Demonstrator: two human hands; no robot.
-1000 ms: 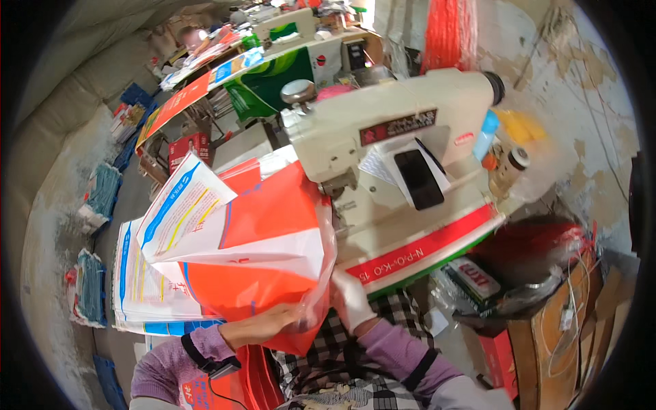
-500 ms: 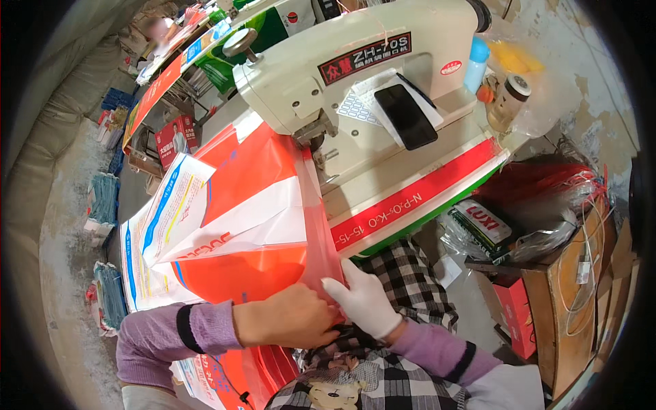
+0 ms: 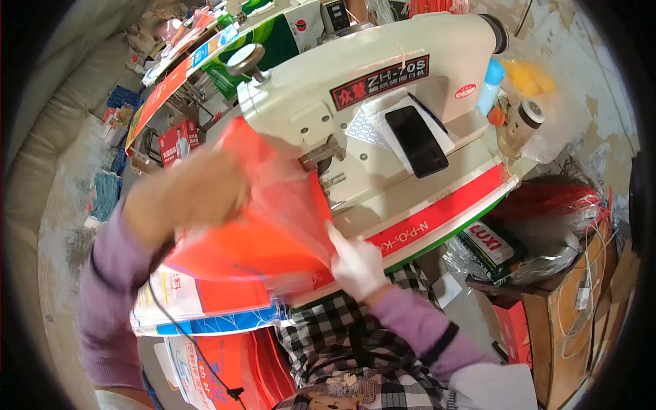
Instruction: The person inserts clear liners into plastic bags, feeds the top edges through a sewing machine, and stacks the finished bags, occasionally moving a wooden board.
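Observation:
A red-orange woven plastic sack (image 3: 266, 236) hangs at the front of a cream sewing machine (image 3: 287, 89), its upper edge beside the needle area (image 3: 324, 157). My left hand (image 3: 198, 191), bare and smeared by motion, is over the sack's left part; its fingers cannot be made out. My right hand (image 3: 357, 265), in a white glove, pinches the sack's near right edge, thumb upward. Below the sack, a printed white, red and blue sack (image 3: 225, 321) lies partly covered. A stack of red sacks (image 3: 253, 362) sits lower, by my checked apron (image 3: 328, 342).
A black phone (image 3: 417, 140), papers and a pen rest on the machine's bed. Behind them stand a blue-capped bottle (image 3: 490, 85) and a jar (image 3: 521, 130). A wooden cabinet (image 3: 567, 321) is at the right. A cable (image 3: 191, 338) runs near my left arm. Another person sits far left.
My left hand has moved up and left, away from my right hand, and the sack's printed white flap is out of sight. My right hand has shifted slightly up and right along the edge.

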